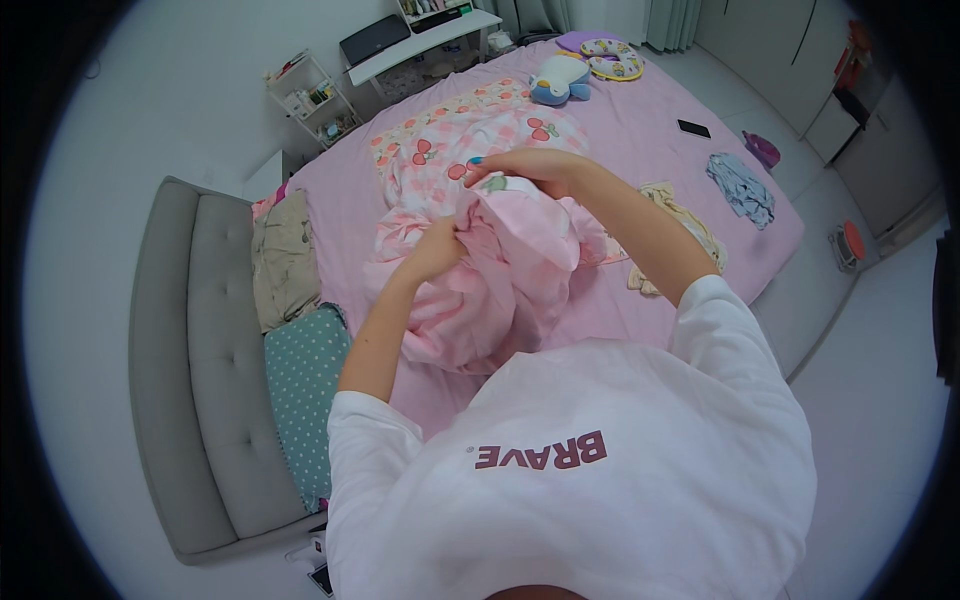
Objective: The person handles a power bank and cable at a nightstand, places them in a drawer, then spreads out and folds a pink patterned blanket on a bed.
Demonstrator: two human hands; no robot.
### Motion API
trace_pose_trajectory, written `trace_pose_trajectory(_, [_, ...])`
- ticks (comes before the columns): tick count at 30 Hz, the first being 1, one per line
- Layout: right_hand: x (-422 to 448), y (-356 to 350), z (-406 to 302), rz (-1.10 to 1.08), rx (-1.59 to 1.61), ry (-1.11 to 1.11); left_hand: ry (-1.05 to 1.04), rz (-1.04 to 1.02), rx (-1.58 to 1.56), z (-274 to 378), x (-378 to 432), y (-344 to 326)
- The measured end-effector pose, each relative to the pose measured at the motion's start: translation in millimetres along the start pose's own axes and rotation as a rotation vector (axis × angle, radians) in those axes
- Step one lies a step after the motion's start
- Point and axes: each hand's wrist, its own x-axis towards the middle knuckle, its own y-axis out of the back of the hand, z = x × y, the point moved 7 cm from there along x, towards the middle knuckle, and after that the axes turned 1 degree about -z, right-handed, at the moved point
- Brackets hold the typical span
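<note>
A pink bedding cover (480,300) with a cherry print lies bunched over the near middle of the bed, part of it lifted. My left hand (437,251) is closed on a gathered fold of it, with the fingertips hidden in the cloth. My right hand (529,166) arches over the raised top of the same cover, with its thumb or a finger showing a blue nail; whether it grips the fabric is hidden. Beyond my hands the cover spreads out, its white and pink checked side (450,135) showing cherries.
A penguin plush (561,79) and a neck pillow (616,60) lie at the far side. To the right are a phone (694,129), beige clothing (694,225) and a blue garment (741,190). Pillows (309,390) line the grey headboard (217,360) at left.
</note>
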Motion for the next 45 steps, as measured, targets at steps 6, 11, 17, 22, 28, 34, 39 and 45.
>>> trace_pose_trajectory(6, [0.7, 34.8, 76.6, -0.24, -0.457, 0.007, -0.091, 0.461, 0.048, -39.4, 11.4, 118.6])
trace_pose_trajectory(11, [-4.2, -12.5, 61.9, -0.497, -0.39, 0.273, -0.105, 0.722, -0.297, 0.2, -16.6, 190.9])
trace_pose_trajectory(17, [40.9, -17.9, 37.2, 0.365, -0.542, 0.635, -0.085, 0.489, -0.418, 8.4, -18.0, 159.8])
trace_pose_trajectory(22, [73.5, -10.4, 40.5, 0.035, 0.595, 0.577, -0.084, 0.477, -0.253, -14.7, -25.2, 144.0])
trace_pose_trajectory(28, [48.8, -14.4, 7.1, -0.216, 0.505, 0.531, 0.058, 0.268, -0.187, -43.3, -35.0, 135.5])
trace_pose_trajectory(34, [53.7, 37.2, 31.9, -0.134, -0.313, -0.089, 0.277, -0.203, 0.455, -103.5, -27.8, 110.4])
trace_pose_trajectory(39, [26.4, 97.8, 45.3, -0.147, -1.005, -0.149, 0.571, -0.589, 0.617, -167.6, -72.3, 118.7])
trace_pose_trajectory(45, [-167.1, 352.1, -93.4, 1.401, -0.791, 0.983, 0.277, 1.019, -0.073, -245.6, -241.8, 360.7])
